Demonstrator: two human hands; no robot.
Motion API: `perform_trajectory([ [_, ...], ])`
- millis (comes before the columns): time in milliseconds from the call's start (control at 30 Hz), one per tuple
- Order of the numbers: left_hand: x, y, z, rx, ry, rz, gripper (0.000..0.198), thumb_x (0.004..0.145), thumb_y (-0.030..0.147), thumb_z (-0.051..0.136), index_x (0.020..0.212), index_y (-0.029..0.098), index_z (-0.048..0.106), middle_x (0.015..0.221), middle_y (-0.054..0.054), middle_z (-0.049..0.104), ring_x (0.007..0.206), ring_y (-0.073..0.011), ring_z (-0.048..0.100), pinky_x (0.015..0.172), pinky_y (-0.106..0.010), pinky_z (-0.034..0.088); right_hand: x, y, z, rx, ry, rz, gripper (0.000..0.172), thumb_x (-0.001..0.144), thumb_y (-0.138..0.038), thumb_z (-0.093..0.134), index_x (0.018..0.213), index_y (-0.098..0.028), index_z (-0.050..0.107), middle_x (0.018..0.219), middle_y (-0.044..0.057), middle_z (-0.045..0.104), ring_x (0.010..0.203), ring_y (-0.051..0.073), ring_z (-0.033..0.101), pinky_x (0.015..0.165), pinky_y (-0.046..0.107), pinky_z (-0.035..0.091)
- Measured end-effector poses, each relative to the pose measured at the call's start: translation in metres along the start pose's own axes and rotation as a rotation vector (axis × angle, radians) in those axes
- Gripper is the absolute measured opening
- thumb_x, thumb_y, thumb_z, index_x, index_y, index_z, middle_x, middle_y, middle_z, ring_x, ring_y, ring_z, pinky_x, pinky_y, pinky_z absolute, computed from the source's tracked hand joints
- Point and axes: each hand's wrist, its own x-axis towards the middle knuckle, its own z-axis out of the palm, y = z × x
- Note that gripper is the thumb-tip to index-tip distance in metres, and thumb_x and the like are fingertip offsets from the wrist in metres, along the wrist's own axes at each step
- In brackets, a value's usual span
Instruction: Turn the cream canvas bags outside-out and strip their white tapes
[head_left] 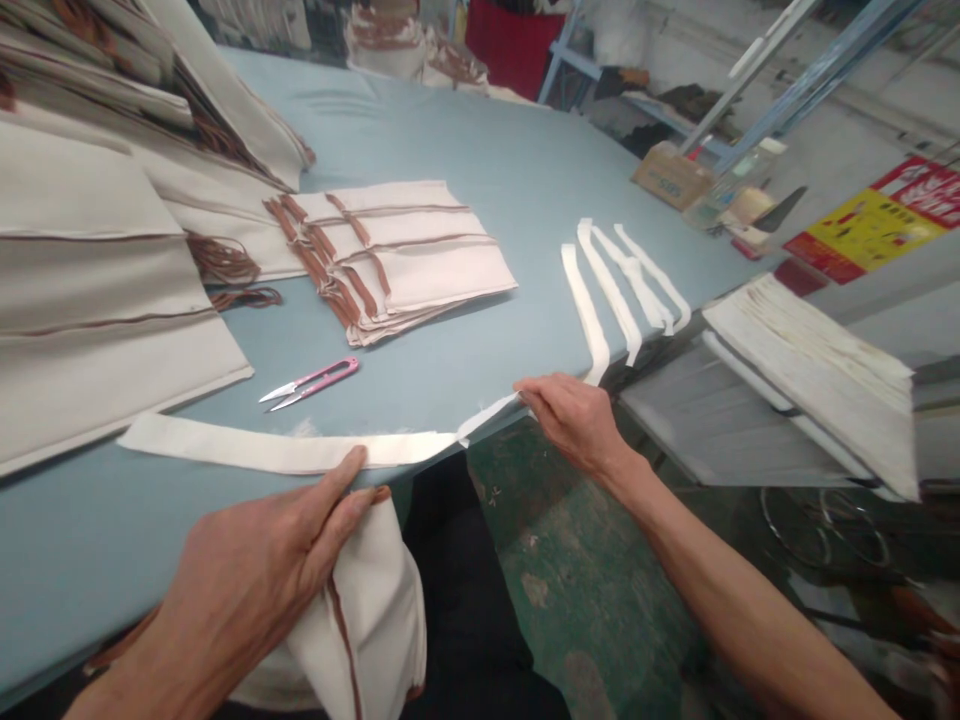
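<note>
My right hand (574,418) is closed in a pinch on the far end of a narrow white strip (491,412) at the table's front edge. That end joins a wider white fabric strip (285,450) lying along the near side of the table. One fingertip of my left hand (262,550) rests on the wider strip. The same hand is closed on a cream cloth piece with brown trim (367,600), which hangs below the edge over my lap. Pink-handled thread snips (315,382) lie just beyond the strip, blades pointing left.
A stack of cream cloth pieces with brown edging (435,240) lies mid-table. Larger cream panels (90,280) are piled at left. Several white strips (589,310) lie at the right edge, some drooping over it. A cart (810,380) bearing pale sheets stands at right.
</note>
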Motion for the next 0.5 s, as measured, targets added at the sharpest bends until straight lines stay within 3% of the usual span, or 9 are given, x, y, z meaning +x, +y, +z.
perform_trajectory([
  [133, -0.002, -0.005, 0.005, 0.191, -0.082, 0.065, 0.053, 0.107, 0.038, 0.048, 0.156, 0.029, 0.065, 0.112, -0.009, 0.089, 0.080, -0.0366, 0.083, 0.055, -0.035, 0.042, -0.013, 0.009, -0.002, 0.045, -0.036, 0.136, 0.028, 0.112, -0.031, 0.053, 0.107, -0.021, 0.078, 0.095, 0.010, 0.083, 0.089, 0.025, 0.076, 0.081, 0.032, 0.053],
  [300, -0.003, -0.003, 0.009, 0.264, -0.038, 0.045, 0.053, 0.110, 0.038, 0.045, 0.160, 0.031, 0.060, 0.099, -0.009, 0.089, 0.075, -0.0354, 0.083, 0.055, -0.035, 0.040, -0.026, 0.027, -0.019, 0.137, -0.053, 0.355, 0.029, 0.106, -0.040, 0.054, 0.098, -0.022, 0.077, 0.091, 0.011, 0.081, 0.089, 0.027, 0.074, 0.084, 0.035, 0.053],
  [400, -0.001, -0.002, 0.005, 0.261, -0.081, 0.088, 0.054, 0.112, 0.037, 0.042, 0.163, 0.029, 0.056, 0.102, -0.011, 0.089, 0.077, -0.0369, 0.083, 0.055, -0.036, 0.040, -0.039, 0.036, -0.037, 0.206, -0.029, 0.548, 0.033, 0.101, -0.046, 0.058, 0.087, -0.021, 0.075, 0.082, 0.010, 0.078, 0.077, 0.026, 0.071, 0.075, 0.035, 0.051],
  [500, -0.001, -0.002, 0.001, 0.260, -0.100, 0.092, 0.053, 0.112, 0.037, 0.042, 0.162, 0.028, 0.058, 0.103, -0.013, 0.089, 0.079, -0.0376, 0.084, 0.056, -0.036, 0.042, -0.055, 0.027, -0.048, 0.356, -0.050, 0.735, 0.043, 0.096, -0.058, 0.061, 0.082, -0.019, 0.074, 0.072, 0.008, 0.075, 0.061, 0.021, 0.064, 0.060, 0.031, 0.047],
])
